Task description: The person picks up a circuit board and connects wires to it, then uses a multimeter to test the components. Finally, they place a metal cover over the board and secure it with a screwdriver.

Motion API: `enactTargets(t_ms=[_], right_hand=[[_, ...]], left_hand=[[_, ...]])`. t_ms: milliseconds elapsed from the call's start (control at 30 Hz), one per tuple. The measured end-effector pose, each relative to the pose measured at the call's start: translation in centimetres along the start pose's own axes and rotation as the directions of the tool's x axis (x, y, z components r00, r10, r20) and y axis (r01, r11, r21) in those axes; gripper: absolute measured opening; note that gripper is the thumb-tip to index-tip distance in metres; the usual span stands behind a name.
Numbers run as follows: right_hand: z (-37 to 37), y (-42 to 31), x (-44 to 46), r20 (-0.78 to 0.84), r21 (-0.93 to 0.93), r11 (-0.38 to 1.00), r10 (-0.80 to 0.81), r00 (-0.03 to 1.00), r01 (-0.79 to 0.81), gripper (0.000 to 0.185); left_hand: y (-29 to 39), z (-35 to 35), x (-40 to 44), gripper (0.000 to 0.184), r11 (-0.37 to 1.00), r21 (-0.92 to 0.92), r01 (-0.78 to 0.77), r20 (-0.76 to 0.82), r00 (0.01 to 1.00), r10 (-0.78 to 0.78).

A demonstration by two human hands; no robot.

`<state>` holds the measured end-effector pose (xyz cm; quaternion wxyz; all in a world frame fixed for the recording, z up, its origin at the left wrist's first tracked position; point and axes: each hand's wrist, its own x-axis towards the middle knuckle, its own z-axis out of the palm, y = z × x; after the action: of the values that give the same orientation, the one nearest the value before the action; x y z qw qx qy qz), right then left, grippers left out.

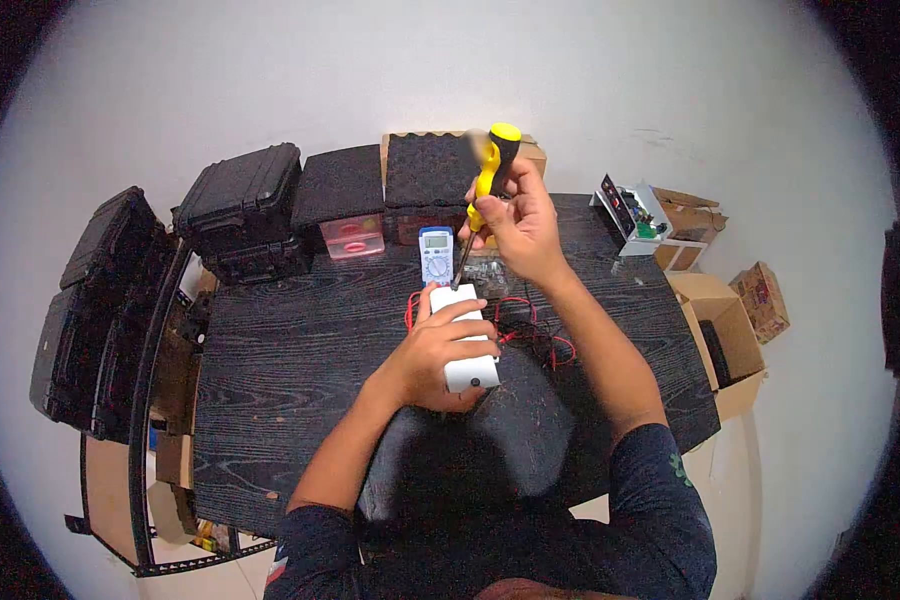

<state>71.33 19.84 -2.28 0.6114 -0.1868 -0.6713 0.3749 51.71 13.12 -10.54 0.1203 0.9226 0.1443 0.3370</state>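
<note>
My right hand (pixel 520 220) is closed around a yellow and black screwdriver (pixel 498 165), held upright with its shaft pointing down. The screwdriver's tip meets the top end of a white box (pixel 455 300), near a dark spot there. My left hand (pixel 440 350) wraps around that white box from the left, fingers laid across its face. A dark round spot shows at the box's lower end. Just beyond the box lies a blue and white multimeter (pixel 437 256) with a display and a dial. Red and black test leads (pixel 540 340) lie tangled to the right of the box.
A dark wood-grain table (pixel 270 370) spans the middle. Black hard cases (pixel 240 200) stand at the left, and a pink-fronted box (pixel 353 240) sits at the back. A white holder with circuit boards (pixel 635 215) is back right, with an open cardboard box (pixel 720 340) beyond the right edge.
</note>
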Motion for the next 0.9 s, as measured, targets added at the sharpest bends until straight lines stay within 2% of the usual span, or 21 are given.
enactTargets(t_ms=[133, 233, 333, 433, 467, 600, 700, 800, 900], right_hand=[[0.4, -0.4, -0.1, 0.005, -0.038, 0.999, 0.003, 1.0, -0.003, 0.043], [0.2, -0.8, 0.2, 0.064, -0.161, 0.984, 0.094, 0.993, -0.083, 0.036], [0.0, -1.1, 0.4, 0.107, -0.094, 0.979, 0.189, 0.976, -0.18, 0.03], [-0.1, -0.6, 0.6, 0.156, -0.033, 0.994, 0.106, 0.982, -0.102, 0.028], [-0.1, -0.5, 0.5, 0.169, 0.027, 0.984, 0.169, 0.971, -0.176, 0.031], [0.5, -0.5, 0.4, 0.101, -0.087, 0.983, 0.168, 0.981, -0.16, 0.041], [0.7, -0.6, 0.4, 0.088, 0.099, 0.976, 0.187, 0.978, -0.196, 0.041], [0.2, -0.8, 0.7, 0.13, 0.149, 0.94, 0.289, 0.948, -0.307, 0.038], [0.4, -0.7, 0.3, 0.057, 0.004, 0.978, 0.209, 0.976, -0.209, 0.032]], left_hand=[[0.0, 0.0, 0.0, 0.054, 1.0, 0.004, -0.001, -0.001, 1.0, 0.001], [0.1, -0.1, 0.1, 0.053, 1.0, 0.006, 0.001, 0.006, 1.0, -0.001], [0.1, -0.1, 0.0, 0.053, 1.0, 0.001, -0.001, 0.002, 1.0, 0.001], [0.0, 0.0, 0.0, 0.053, 1.0, -0.008, -0.003, -0.008, 1.0, 0.003], [0.0, 0.0, 0.0, 0.053, 1.0, -0.013, -0.004, -0.01, 1.0, 0.004], [0.2, -0.1, 0.1, 0.052, 1.0, 0.002, -0.001, 0.0, 1.0, 0.001], [0.1, 0.0, 0.1, 0.051, 1.0, 0.007, -0.003, 0.002, 1.0, 0.003], [0.1, 0.0, 0.1, 0.05, 1.0, 0.007, 0.005, 0.003, 1.0, -0.005], [-0.1, 0.3, 0.0, 0.05, 1.0, 0.001, 0.007, 0.0, 1.0, -0.007]])
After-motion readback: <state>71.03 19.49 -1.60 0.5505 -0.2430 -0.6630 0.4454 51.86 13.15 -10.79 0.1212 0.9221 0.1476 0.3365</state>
